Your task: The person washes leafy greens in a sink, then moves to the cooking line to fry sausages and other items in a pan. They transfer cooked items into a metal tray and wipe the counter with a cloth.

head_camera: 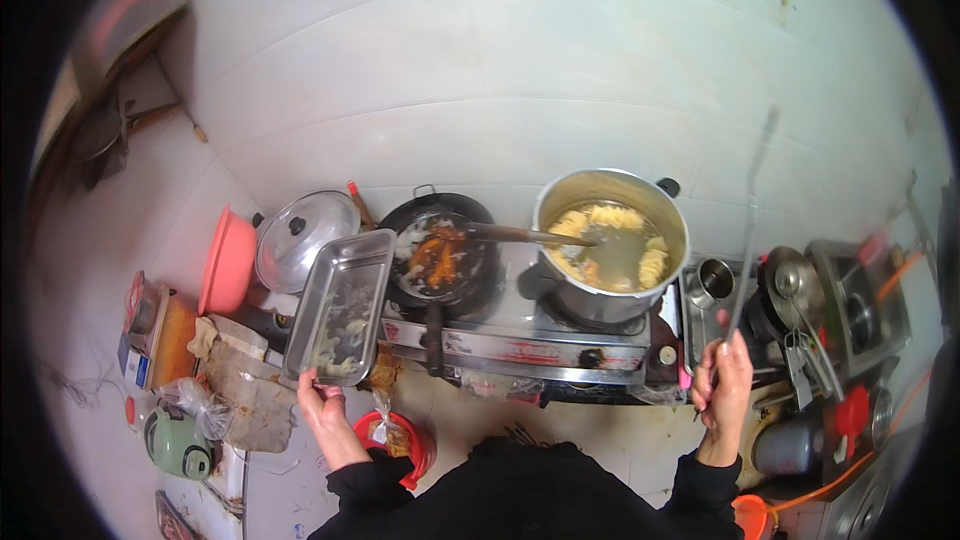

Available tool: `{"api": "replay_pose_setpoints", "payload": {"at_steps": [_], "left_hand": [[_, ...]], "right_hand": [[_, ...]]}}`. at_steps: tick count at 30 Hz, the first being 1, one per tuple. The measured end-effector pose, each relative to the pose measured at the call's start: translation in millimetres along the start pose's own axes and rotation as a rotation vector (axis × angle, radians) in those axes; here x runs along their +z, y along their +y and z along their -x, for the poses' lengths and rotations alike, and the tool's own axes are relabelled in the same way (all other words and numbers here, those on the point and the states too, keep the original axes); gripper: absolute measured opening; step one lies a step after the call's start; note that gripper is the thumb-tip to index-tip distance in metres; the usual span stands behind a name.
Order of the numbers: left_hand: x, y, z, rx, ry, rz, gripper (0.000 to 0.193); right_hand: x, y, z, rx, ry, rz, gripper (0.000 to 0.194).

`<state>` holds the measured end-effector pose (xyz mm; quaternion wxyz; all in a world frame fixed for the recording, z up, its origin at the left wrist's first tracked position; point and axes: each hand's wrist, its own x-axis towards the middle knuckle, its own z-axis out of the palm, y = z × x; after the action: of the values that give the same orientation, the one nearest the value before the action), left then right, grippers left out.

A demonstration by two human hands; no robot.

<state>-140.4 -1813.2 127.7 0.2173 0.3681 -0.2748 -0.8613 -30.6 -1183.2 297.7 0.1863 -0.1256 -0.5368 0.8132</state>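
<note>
My left hand [327, 412] grips the near end of a rectangular stainless steel tray [349, 307], which is tilted and has pale wet scraps in its bottom. In my right hand [724, 390] is a long thin metal rod [746, 247], perhaps a pair of chopsticks, pointing up toward the wall. Between the hands, a large metal pot [611, 305] on the gas stove [517, 349] holds liquid with pale yellow, ridged food pieces [652, 262] around its side. A brown-handled utensil [502, 232] lies across the pot rim and reaches over the black wok [480, 277], where orange-brown food [439, 259] sits in bubbling liquid.
A domed metal lid [307, 240] and a pink basin [229, 259] stand at the left, above a green rice cooker [176, 441]. At the right are a metal cup [712, 281], ladles [789, 281] and a sink [892, 315]. A red bucket [424, 450] stands below the stove.
</note>
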Motion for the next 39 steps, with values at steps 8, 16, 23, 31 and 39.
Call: {"api": "replay_pose_setpoints", "payload": {"at_steps": [8, 16, 23, 31, 39], "left_hand": [[-33, 56, -67, 0.104, -0.14, 0.051, 0.021], [-44, 80, -100, -0.01, -0.288, -0.056, 0.022], [-25, 70, -102, -0.074, -0.383, 0.006, 0.033], [1, 66, -100, -0.012, -0.357, -0.183, 0.025], [28, 74, -93, 0.055, -0.406, -0.277, 0.018]], "right_hand": [[195, 105, 28, 0.235, -0.498, 0.593, 0.042], [262, 288, -68, -0.133, -0.546, 1.262, 0.032], [255, 327, -120, -0.144, -0.514, 1.456, 0.027], [259, 314, -127, -0.051, -0.519, 1.513, 0.03], [265, 304, -132, -0.009, -0.539, 1.572, 0.031]]}}
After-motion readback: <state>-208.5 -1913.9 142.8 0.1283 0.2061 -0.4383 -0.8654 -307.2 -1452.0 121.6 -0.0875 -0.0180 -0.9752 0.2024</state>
